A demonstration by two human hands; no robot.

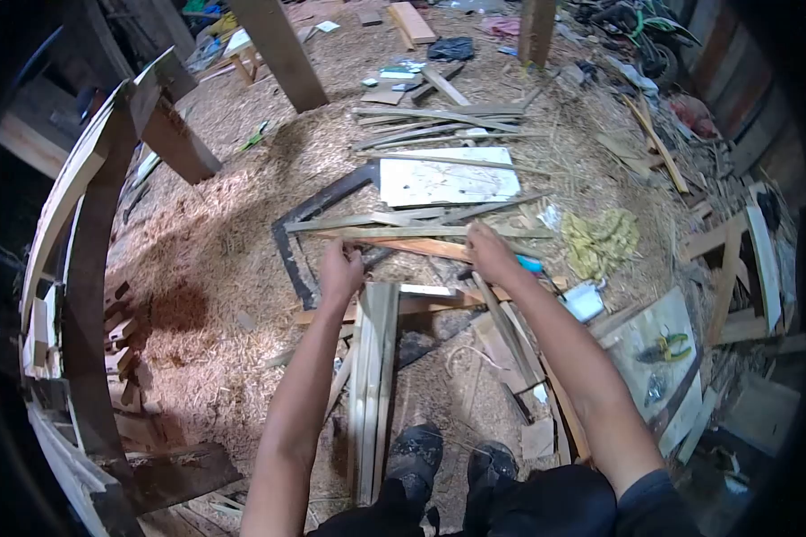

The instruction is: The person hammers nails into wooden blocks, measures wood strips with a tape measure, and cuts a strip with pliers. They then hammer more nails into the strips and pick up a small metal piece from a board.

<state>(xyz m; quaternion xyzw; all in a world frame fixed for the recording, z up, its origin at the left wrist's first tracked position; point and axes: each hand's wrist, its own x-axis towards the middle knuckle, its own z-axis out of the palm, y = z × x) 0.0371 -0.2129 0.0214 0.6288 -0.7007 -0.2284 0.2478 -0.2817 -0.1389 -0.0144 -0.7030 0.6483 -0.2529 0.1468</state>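
A reddish-brown wooden strip (412,245) lies crosswise in front of me, just nearer than a pale wooden strip (403,232). My left hand (340,270) pinches the reddish strip near its left part, with the fingertips at its lower edge. Closed over its right part is my right hand (491,254); the hand hides some of the wood. A bright blue handle (529,264) shows beside the right wrist. Between my forearms, a bundle of pale wooden strips (375,358) runs lengthwise toward my feet.
Beyond the hands lie a white board (448,177), a dark angled frame (331,190) and more strips (439,121). A yellow cloth (600,242) and pliers (667,346) are at right. Wooden posts (282,54) rise from the shaving-covered floor; a curved wooden structure (90,242) stands left.
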